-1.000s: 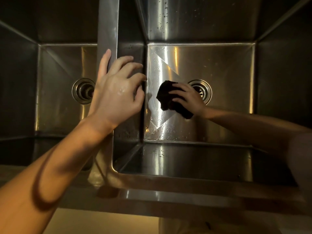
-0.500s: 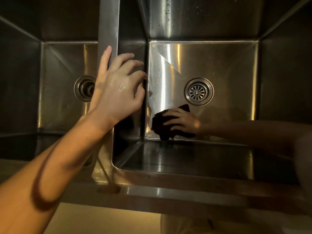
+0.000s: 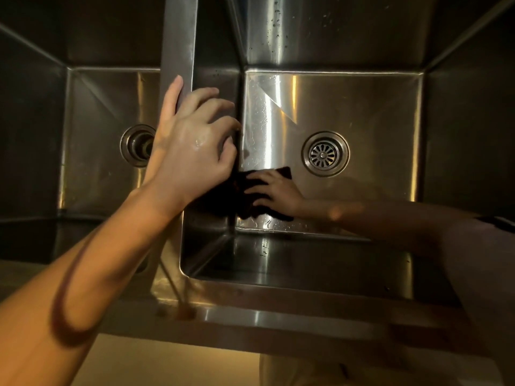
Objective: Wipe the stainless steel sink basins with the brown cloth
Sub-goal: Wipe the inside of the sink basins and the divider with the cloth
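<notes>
The wiping of the right basin (image 3: 362, 107) is in hand: the right hand (image 3: 274, 195) lies with fingers spread flat on the brown cloth (image 3: 245, 201), pressing it to the basin floor in the near left corner, where floor, divider wall and front wall meet. The left hand (image 3: 195, 143) rests on the divider (image 3: 178, 37) between the two basins, fingers loosely bent over its top edge and holding nothing, seemingly as a brace. Water beads and streaks show on the floor just beyond the cloth and along the near edge, so this basin looks only partly done; the left basin (image 3: 94, 140) gives no clear sign either way. The next stroke probably calls for drawing the cloth out of the corner, along the front seam or toward the drain (image 3: 324, 154). Room is tight to the left and front, where the walls stand close; the floor to the right and behind the drain lies open for long passes
</notes>
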Action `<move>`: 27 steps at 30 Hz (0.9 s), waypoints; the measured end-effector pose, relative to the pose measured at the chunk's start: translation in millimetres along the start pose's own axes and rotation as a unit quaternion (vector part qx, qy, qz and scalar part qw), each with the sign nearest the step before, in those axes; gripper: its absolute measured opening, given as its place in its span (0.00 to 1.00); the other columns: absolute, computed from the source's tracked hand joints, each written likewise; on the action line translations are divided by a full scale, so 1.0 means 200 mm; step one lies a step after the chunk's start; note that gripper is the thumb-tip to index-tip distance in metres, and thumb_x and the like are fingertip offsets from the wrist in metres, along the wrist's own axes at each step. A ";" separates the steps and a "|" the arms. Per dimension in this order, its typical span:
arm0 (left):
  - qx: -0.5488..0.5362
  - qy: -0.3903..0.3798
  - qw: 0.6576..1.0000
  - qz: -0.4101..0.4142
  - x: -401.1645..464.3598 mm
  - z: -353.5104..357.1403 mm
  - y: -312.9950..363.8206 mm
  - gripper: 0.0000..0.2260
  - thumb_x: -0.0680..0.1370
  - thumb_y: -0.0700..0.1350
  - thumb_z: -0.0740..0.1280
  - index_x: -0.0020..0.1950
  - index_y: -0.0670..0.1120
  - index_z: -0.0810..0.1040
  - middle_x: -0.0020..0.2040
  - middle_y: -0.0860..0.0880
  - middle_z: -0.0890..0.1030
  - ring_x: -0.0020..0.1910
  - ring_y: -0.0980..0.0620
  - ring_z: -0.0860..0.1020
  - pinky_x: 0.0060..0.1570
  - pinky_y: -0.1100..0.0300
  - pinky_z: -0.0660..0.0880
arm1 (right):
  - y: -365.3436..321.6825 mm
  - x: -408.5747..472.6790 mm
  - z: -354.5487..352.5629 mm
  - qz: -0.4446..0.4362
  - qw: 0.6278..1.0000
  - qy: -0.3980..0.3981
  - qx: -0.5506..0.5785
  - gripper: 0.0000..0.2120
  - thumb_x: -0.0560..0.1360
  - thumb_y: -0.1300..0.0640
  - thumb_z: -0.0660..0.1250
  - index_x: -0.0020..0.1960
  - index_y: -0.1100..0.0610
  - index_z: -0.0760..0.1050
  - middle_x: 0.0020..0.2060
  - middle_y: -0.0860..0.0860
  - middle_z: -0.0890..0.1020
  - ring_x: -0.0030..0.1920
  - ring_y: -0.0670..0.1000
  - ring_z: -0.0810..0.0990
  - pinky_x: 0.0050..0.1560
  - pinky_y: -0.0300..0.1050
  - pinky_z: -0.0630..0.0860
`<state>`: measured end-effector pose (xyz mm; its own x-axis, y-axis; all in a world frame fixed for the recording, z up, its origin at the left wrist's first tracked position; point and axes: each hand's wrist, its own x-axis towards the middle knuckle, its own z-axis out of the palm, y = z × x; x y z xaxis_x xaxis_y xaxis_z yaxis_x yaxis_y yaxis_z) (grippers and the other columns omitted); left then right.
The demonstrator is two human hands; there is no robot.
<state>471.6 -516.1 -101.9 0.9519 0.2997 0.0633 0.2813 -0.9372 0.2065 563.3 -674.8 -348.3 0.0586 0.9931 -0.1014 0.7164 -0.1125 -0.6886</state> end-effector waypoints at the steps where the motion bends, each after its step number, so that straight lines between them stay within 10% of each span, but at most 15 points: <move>1: -0.001 0.001 1.000 0.001 0.00 0.00 0.00 0.12 0.74 0.43 0.63 0.50 0.43 0.83 0.58 0.45 0.80 0.66 0.43 0.71 0.73 0.40 0.49 | -0.02 -0.02 0.02 -0.019 1.000 -0.015 0.000 0.16 0.73 0.51 0.71 0.60 0.50 0.80 0.67 0.50 0.74 0.67 0.56 0.70 0.57 0.52 0.76; 7: 0.002 -0.008 1.000 0.005 0.01 0.00 0.00 0.12 0.74 0.44 0.62 0.50 0.43 0.83 0.58 0.46 0.80 0.66 0.44 0.71 0.73 0.40 0.48 | 0.18 -0.21 -0.12 -0.147 0.983 -0.111 -0.028 0.16 0.76 0.51 0.68 0.62 0.52 0.79 0.67 0.54 0.74 0.67 0.58 0.71 0.62 0.55 0.73; 17: 0.020 -0.006 1.000 0.006 0.00 -0.01 0.00 0.13 0.75 0.45 0.61 0.52 0.43 0.83 0.60 0.44 0.79 0.67 0.44 0.70 0.74 0.41 0.49 | 0.17 -0.03 -0.15 0.004 0.999 0.009 -0.045 0.17 0.73 0.48 0.70 0.61 0.48 0.78 0.66 0.49 0.74 0.64 0.55 0.71 0.56 0.54 0.76; 27: 0.033 -0.009 0.999 0.010 -0.01 0.01 -0.02 0.13 0.75 0.45 0.61 0.51 0.45 0.83 0.64 0.46 0.76 0.69 0.45 0.68 0.74 0.43 0.50 | 0.12 -0.27 -0.01 -0.069 0.993 -0.094 0.008 0.18 0.73 0.48 0.71 0.61 0.50 0.79 0.68 0.51 0.73 0.67 0.56 0.70 0.62 0.52 0.71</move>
<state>469.4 -512.7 -104.8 0.9594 0.2778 0.0490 0.2689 -0.9530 0.1394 578.4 -730.8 -357.4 -0.1725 0.9755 -0.1363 0.6971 0.0232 -0.7166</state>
